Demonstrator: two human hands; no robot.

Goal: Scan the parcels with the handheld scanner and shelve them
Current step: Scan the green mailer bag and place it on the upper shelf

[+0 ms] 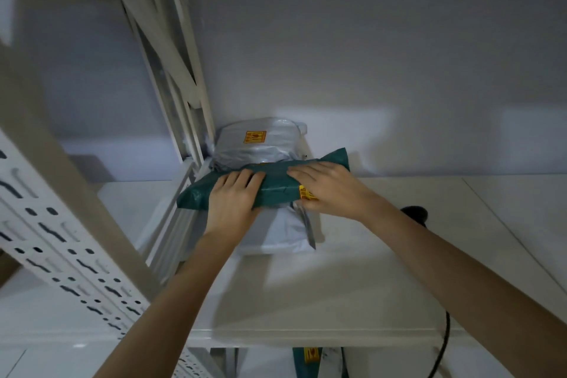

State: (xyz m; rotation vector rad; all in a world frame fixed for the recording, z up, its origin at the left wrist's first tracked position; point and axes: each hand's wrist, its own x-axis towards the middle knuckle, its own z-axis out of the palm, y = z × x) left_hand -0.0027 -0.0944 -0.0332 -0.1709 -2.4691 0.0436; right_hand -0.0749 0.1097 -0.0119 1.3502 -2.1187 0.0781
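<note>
Head camera view of a white metal shelf (352, 310), seen from in front and slightly above. A flat dark green plastic mailer parcel (276, 190) lies on top of a white plastic mailer parcel (276, 233), at the shelf's 10 o'clock corner beside the perforated upright. Its long axis runs from 8 o'clock to 2 o'clock, the far end tilted up against a grey plastic mailer parcel (260, 144) behind it. Both hands rest palm-down on it, likely settling it onto the stack: the left hand (233, 202) with fingers together, curling over the near edge; the right hand (325, 187) with fingers extended flat (thumb beside a yellow sticker). At 3 o'clock, a black handheld scanner (414, 213) lies on the shelf, probably set down to free both hands.
</note>
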